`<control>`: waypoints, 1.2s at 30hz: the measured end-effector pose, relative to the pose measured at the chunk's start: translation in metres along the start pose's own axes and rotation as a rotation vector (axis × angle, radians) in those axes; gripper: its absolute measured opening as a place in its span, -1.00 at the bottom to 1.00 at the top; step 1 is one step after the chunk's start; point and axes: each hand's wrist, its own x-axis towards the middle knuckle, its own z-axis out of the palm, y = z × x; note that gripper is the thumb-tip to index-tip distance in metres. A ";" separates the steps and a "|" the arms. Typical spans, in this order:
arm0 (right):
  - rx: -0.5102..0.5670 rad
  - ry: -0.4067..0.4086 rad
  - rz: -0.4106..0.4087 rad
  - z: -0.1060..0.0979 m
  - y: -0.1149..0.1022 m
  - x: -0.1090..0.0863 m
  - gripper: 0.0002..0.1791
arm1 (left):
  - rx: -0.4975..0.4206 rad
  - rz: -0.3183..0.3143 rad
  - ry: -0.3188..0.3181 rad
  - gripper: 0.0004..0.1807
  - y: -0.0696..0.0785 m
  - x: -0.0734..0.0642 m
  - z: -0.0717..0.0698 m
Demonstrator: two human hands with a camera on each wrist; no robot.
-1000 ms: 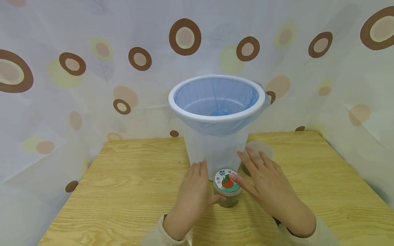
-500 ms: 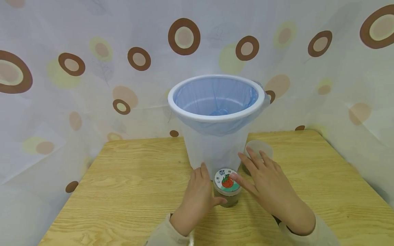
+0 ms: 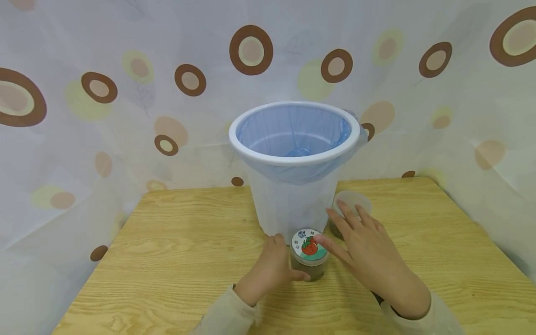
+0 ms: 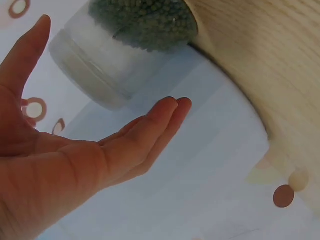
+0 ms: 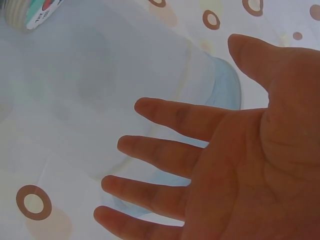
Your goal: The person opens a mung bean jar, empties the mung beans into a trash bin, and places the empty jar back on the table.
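Bin: the white bin point(image 3: 289, 204) stands upright on the table point(image 3: 188, 246); a blue liner point(image 3: 293, 123) lines its inside and folds over the rim.
Jar: it stands upright close in front of the bin, just right of its middle; a printed lid point(image 3: 309, 245) with a red tomato tops it, and green grains point(image 4: 145, 22) lie in its lower part.
Left hand: the left hand point(image 3: 272, 266) is in front of the bin, at the jar's left side, with a wide gap between thumb and slightly bent fingers; it grips nothing. From the head its thumb overlaps the jar's lower front; whether it touches cannot be told.
Right hand: the right hand point(image 3: 370, 253) is in front of the bin and to its right, fingers spread wide, palm bare; it holds nothing. From the head its thumb overlaps the lid's edge.
Cup: a frosted cup point(image 3: 353, 196) is just right of the bin, partly hidden by the right hand's fingers.
Sleeves: pale sleeves point(image 3: 230, 309) reach toward the bin from its front.
Backdrop: a white cloth point(image 3: 138, 28) with brown rings hangs behind the bin and along both sides.
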 end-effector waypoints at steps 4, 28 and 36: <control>-0.002 0.001 -0.003 0.000 0.001 0.000 -0.25 | -0.067 -0.026 -0.047 -0.05 -0.004 0.007 0.005; 0.016 -0.036 0.025 0.002 0.004 0.003 -0.18 | -0.199 -0.095 -0.059 0.02 -0.002 0.022 0.020; -0.003 -0.028 0.019 0.005 0.005 0.003 -0.19 | -0.212 -0.109 -0.052 0.06 -0.001 0.023 0.021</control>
